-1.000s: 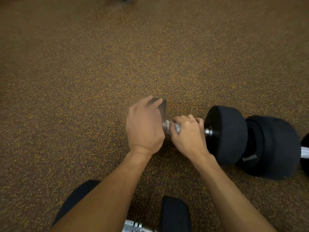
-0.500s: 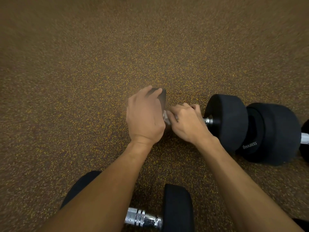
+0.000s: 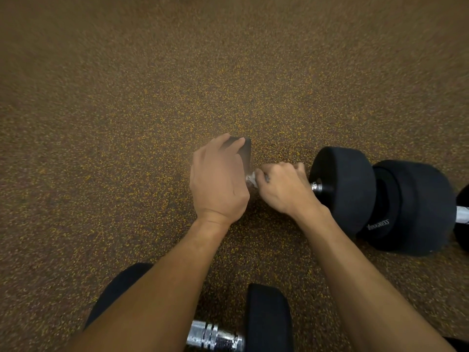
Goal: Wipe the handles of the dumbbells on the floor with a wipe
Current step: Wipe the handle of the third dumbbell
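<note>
Clutching white wipe (image 3: 251, 177) on handle (image 3: 316, 186), right fingers (image 3: 279, 171) curl; left fingers (image 3: 228, 146) flat on weight (image 3: 246, 153).

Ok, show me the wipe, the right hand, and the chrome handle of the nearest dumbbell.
wipe (image 3: 251, 178): head view, on the white scrap that shows.
right hand (image 3: 284, 190): head view, on the back of the hand.
chrome handle (image 3: 214, 336): head view, on the ringed bare metal.
</note>
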Demonstrator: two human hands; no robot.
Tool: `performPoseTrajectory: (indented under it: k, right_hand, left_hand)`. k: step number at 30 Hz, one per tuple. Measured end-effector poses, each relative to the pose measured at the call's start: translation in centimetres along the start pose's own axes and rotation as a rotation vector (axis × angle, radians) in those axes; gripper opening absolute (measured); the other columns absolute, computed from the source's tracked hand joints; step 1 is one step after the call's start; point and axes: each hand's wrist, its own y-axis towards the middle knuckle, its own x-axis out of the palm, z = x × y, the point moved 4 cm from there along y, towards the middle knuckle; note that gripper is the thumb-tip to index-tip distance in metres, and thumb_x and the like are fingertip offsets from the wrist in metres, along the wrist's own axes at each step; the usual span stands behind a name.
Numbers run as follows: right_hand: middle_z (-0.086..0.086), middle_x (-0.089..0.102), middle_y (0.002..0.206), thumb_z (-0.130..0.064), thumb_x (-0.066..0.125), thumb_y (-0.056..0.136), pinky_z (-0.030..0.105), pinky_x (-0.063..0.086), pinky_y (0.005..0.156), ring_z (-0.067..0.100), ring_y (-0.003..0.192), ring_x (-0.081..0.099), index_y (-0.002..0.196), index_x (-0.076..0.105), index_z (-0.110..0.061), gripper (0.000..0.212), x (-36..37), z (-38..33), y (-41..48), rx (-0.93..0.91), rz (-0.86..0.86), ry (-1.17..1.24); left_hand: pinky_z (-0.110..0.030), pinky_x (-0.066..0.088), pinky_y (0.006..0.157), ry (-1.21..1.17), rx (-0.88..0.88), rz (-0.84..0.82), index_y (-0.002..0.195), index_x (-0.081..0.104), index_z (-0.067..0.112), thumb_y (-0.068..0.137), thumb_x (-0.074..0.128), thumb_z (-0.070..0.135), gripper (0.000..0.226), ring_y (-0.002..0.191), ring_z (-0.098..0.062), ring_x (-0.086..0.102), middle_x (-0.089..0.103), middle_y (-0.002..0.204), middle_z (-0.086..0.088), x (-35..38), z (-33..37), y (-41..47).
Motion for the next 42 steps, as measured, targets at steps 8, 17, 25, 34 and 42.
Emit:
performPoseTrajectory:
  k: [8,17,25,34,42]
  right_hand:
    - [-0.011,0.074,0.114,-0.046,0.044,0.106,0.052,0.032,0.107,0.019,0.113,0.059,0.120,0.074,-0.033,0.035,0.6,1.1,-2.2,-0.064,0.191,0.019]
    - [-0.013,0.072,0.111,-0.041,0.047,0.107,0.055,0.033,0.112,0.019,0.112,0.060,0.116,0.075,-0.033,0.030,1.6,-0.2,-3.1,-0.106,0.333,0.007]
    - [-0.006,0.077,0.109,-0.033,0.069,0.098,0.052,0.034,0.113,0.021,0.110,0.063,0.116,0.078,-0.024,0.022,1.3,-0.3,-3.5,-0.037,0.495,0.183]
    - [-0.013,0.078,0.119,-0.030,0.070,0.101,0.055,0.032,0.117,0.017,0.116,0.065,0.108,0.082,-0.024,0.014,2.3,-0.1,-4.3,-0.255,0.620,0.123]
    - [-0.016,0.078,0.112,-0.034,0.066,0.102,0.056,0.031,0.116,0.015,0.112,0.065,0.106,0.082,-0.028,0.018,2.2,-1.0,-3.9,-0.143,0.612,0.150]
  left_hand:
    - [-0.046,0.049,0.102,0.004,-0.011,0.004,0.136,0.071,0.026,0.107,0.046,0.028,0.038,0.122,-0.026,0.053,0.062,0.144,0.003,-0.1,0.0,0.0]
    - [-0.045,0.049,0.103,0.001,-0.001,0.014,0.135,0.072,0.025,0.107,0.045,0.028,0.039,0.121,-0.028,0.055,0.063,0.144,0.002,0.0,0.0,0.1]
    - [-0.046,0.049,0.102,0.003,-0.013,0.011,0.135,0.072,0.026,0.107,0.045,0.029,0.039,0.121,-0.027,0.054,0.063,0.144,0.002,0.1,-0.1,0.1]
    - [-0.046,0.049,0.102,0.003,-0.003,0.017,0.135,0.072,0.026,0.107,0.044,0.030,0.040,0.121,-0.027,0.055,0.063,0.144,0.002,0.1,-0.1,0.1]
    - [-0.044,0.049,0.103,0.009,-0.006,0.015,0.135,0.072,0.025,0.107,0.045,0.029,0.039,0.121,-0.026,0.055,0.063,0.144,0.003,0.2,0.0,0.3]
